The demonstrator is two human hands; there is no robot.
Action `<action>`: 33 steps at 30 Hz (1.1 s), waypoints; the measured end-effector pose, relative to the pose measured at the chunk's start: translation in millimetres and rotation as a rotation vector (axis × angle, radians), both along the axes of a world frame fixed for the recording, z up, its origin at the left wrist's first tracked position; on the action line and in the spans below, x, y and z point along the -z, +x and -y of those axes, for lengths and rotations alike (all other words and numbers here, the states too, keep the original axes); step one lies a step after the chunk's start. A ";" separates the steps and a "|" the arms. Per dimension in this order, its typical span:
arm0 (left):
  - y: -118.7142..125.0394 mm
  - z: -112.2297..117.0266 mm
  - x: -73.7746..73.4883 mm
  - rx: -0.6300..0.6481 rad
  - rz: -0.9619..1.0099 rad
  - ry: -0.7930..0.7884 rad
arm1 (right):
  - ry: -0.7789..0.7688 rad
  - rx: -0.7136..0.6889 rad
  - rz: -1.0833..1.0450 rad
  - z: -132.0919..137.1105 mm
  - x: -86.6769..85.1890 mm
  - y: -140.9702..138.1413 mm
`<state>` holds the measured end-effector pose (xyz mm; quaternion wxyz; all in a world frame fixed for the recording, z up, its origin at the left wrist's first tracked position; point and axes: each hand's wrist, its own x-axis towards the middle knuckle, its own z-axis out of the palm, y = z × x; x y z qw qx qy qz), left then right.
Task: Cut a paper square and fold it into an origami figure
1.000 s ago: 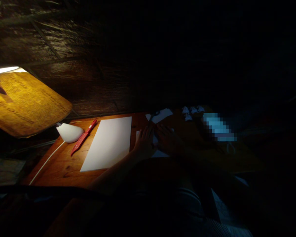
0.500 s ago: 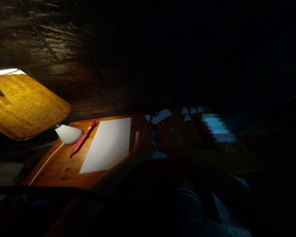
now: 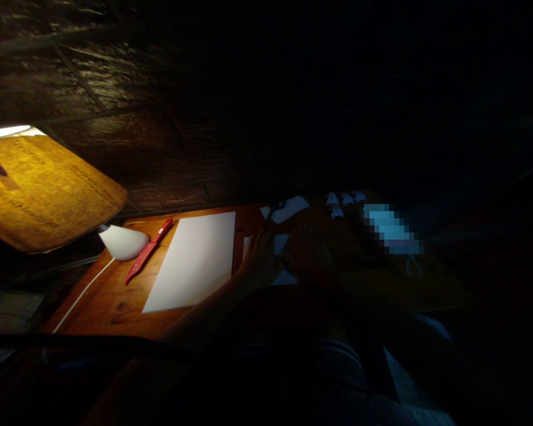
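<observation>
A small sheet of white paper (image 3: 284,276) lies on the wooden table under both of my hands. My left hand (image 3: 258,257) rests flat on its left part, fingers stretched forward. Over its right part lies my right hand (image 3: 310,253), palm down with the fingers forward and the thumb towards the left hand. Both hands are in deep shadow, so fine finger detail is hard to make out. Just beyond the left fingertips, dark scissors (image 3: 279,206) lie across another white paper piece (image 3: 295,205).
Left of my hands lies a stack of white paper (image 3: 199,254). Beyond it are a red knife (image 3: 148,251) and a lamp with a white base (image 3: 123,242) and a yellow printed shade (image 3: 48,189). Several small folded paper pieces (image 3: 336,211) and a blurred bright object (image 3: 393,229) lie right.
My right hand has shifted slightly, its fingers now closer together on the paper, and more of the sheet shows between the hands. The left hand stays nearly in place.
</observation>
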<state>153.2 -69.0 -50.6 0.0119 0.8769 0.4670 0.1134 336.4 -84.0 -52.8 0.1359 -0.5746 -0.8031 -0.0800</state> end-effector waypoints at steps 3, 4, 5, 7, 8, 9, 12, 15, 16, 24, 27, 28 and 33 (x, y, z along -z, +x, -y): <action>0.6 0.8 -0.6 -0.009 -0.006 0.003 | 0.004 0.010 -0.036 -2.0 4.9 1.0; 0.6 0.8 -0.3 -0.009 -0.005 0.007 | 0.001 0.014 -0.046 -2.4 5.6 1.2; 0.4 0.7 0.3 -0.007 -0.003 0.011 | -0.001 0.017 -0.054 -2.5 5.7 1.5; -0.3 0.1 2.3 -0.005 -0.002 0.016 | 0.005 0.018 -0.065 -2.2 4.1 1.9; -0.7 -0.4 3.6 -0.002 -0.002 0.015 | 0.014 0.008 -0.066 -1.8 2.7 2.0; -1.2 -1.0 5.1 0.000 -0.002 0.014 | 0.024 -0.011 -0.063 -1.3 1.2 2.0; -2.5 -2.4 8.9 0.008 0.012 0.024 | 0.034 -0.105 -0.052 0.0 -3.4 1.8; -3.5 -2.6 10.3 0.019 0.023 0.042 | 0.011 -0.151 -0.071 1.0 -7.7 1.7; -3.7 -2.4 10.1 0.021 0.023 0.042 | 0.004 -0.144 -0.081 1.4 -9.3 1.7; -2.7 -0.5 4.0 0.019 0.008 0.019 | -0.059 -0.087 -0.084 4.7 -20.1 0.0; -2.0 -0.5 3.0 0.000 0.010 0.009 | -0.052 -0.075 -0.075 4.3 -19.9 0.0; -1.9 -0.7 3.1 -0.004 0.012 0.007 | -0.046 -0.068 -0.071 4.1 -19.8 0.1; -2.3 -0.4 2.9 -0.004 0.046 0.039 | -0.028 -0.024 -0.036 3.8 -21.5 -0.7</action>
